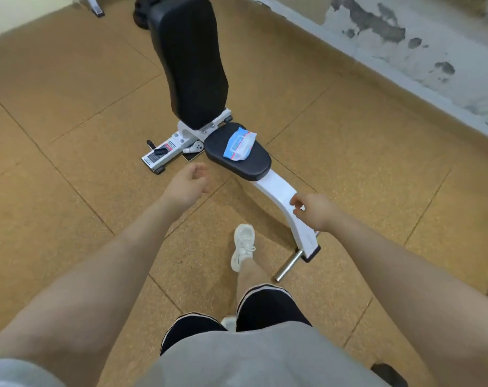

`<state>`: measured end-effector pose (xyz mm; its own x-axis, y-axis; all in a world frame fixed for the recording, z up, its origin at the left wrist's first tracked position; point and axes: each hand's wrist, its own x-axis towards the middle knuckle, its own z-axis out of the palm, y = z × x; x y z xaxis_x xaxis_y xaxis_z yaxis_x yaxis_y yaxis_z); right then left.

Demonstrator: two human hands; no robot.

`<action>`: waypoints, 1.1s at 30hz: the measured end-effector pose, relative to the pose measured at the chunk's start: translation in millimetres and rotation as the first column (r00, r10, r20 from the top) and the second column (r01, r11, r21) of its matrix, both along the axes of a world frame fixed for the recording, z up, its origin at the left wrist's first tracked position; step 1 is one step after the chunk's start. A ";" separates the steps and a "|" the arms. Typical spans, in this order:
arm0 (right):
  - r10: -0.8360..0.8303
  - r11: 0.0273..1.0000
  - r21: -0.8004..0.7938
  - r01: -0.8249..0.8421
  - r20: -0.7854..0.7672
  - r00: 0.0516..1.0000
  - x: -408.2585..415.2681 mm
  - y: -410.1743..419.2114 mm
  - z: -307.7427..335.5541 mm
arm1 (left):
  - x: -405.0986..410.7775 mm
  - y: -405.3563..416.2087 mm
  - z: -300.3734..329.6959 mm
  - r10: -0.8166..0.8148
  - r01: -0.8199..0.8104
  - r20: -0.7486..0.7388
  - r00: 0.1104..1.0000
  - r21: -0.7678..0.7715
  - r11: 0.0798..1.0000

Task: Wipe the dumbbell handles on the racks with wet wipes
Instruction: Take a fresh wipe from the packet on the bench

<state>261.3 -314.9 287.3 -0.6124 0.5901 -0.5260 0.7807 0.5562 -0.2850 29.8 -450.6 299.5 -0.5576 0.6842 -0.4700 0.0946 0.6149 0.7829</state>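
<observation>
A blue and white pack of wet wipes (239, 145) lies on the black seat pad (254, 166) of a white-framed workout bench. My left hand (185, 185) hovers below and left of the seat, fingers loosely curled, holding nothing. My right hand (314, 212) hangs over the bench's white front leg (279, 188), fingers half curled and empty. No dumbbells or racks appear in view.
The bench's tall black backrest (192, 62) rises behind the seat. A steel foot bar (288, 266) sticks out at the bench's front. My white shoe (242, 247) steps on the brown rubber floor tiles. A grey, stained wall (404, 43) runs along the right. A dark object (141, 9) sits behind the backrest.
</observation>
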 end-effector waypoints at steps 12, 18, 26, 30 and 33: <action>0.282 0.959 0.014 -0.283 0.069 0.957 -211.8 253.9 -190.7 | -127.0 239.3 -186.8 -0.070 0.072 0.019 0.997 -0.184 0.980; 0.465 0.878 0.066 -0.473 0.106 0.879 -285.7 298.3 -299.2 | -150.7 295.8 -310.9 -0.125 0.100 -0.067 0.990 -0.293 0.951; 0.674 0.689 0.155 -0.708 0.220 0.705 -319.7 331.8 -384.9 | -159.2 332.9 -399.9 -0.285 0.184 -0.192 0.939 -0.421 0.888; 0.700 0.658 0.214 -0.722 0.180 0.691 -334.2 348.2 -383.1 | -167.7 344.6 -412.6 -0.314 0.195 -0.254 0.915 -0.402 0.895; 0.671 0.710 0.167 -0.685 0.138 0.729 -329.3 347.7 -381.5 | -186.6 348.8 -409.9 -0.420 0.279 -0.343 0.840 -0.390 0.877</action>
<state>-68.0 32.8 -94.3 -0.8579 0.1216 -0.4993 0.1841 0.9798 -0.0777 -156.7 -101.8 -110.5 -0.4963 0.7252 -0.4773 0.6149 0.6817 0.3965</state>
